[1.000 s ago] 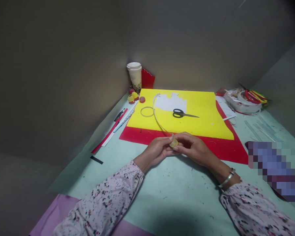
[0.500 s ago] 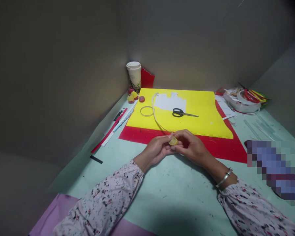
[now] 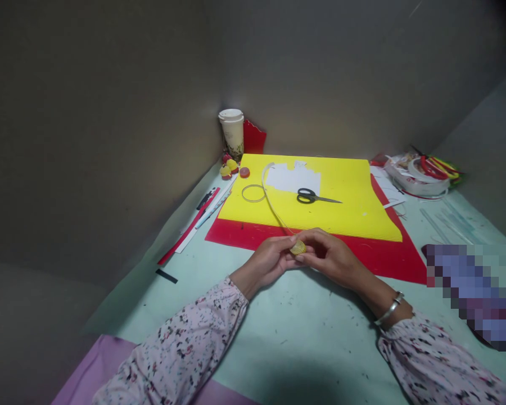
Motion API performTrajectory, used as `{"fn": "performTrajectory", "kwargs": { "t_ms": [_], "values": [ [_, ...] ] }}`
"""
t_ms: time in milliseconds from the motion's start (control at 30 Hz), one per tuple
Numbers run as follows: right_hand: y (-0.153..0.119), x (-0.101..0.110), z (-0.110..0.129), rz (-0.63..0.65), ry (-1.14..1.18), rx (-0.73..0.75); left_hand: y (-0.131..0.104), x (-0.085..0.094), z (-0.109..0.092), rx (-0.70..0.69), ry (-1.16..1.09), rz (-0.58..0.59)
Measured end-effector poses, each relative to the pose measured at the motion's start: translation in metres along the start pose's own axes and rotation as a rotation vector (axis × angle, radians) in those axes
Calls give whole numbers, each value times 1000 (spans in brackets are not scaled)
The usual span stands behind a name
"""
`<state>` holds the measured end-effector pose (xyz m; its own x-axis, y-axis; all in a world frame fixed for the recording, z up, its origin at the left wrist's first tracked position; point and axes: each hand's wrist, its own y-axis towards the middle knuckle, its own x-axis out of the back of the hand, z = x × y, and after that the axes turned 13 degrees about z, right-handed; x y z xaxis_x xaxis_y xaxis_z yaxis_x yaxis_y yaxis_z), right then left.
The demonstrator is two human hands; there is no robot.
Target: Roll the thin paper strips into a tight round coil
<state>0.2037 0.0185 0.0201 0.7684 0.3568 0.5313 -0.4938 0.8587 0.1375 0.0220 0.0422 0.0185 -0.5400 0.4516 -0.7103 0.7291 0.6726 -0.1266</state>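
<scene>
A small round yellow piece with ridged edges [image 3: 298,247] sits between my two hands, above the near edge of the red sheet. My left hand [image 3: 272,259] holds it from the left, thumb on top and fingers beneath. From the right, my right hand [image 3: 334,257] closes on its edge with thumb and fingertips. A narrow pale strip [image 3: 271,205] curves over the yellow sheet and runs down to my fingers; its near end is hidden there. Black-handled scissors [image 3: 316,197] lie just beyond, beside a thin ring [image 3: 253,193].
Yellow corrugated sheets [image 3: 346,174] lie on a red sheet [image 3: 388,261], with white paper [image 3: 289,179] on top. At the back left stand a lidded cup [image 3: 233,135] and small red-and-yellow pieces [image 3: 231,165]. Tape rolls and coloured strips [image 3: 425,171] sit right; red strips [image 3: 189,225] lie left.
The whole view has shifted slightly, so everything appears a little lower and to the right. Both hands keep hold of the yellow piece, with the right fingers slightly resettled over its top edge.
</scene>
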Motion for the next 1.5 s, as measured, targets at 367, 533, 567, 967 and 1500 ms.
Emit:
{"fn": "performTrajectory", "kwargs": {
  "t_ms": [367, 533, 567, 967, 1500],
  "values": [
    [2, -4, -7, -141, -117, 57, 1, -4, -1, -14, -20, -6],
    [1, -2, -7, -69, -19, 22, 0, -2, -1, -1, -31, 2],
    [1, -2, -7, -55, -4, 16, 0, -2, -1, -1, -28, 7],
    [1, -4, -5, -26, -26, -5, 0, -2, 0, -23, -5, 19],
    [0, -2, -9, -68, -37, 18, 1, -1, 0, -4, -19, 6]
  ]
}}
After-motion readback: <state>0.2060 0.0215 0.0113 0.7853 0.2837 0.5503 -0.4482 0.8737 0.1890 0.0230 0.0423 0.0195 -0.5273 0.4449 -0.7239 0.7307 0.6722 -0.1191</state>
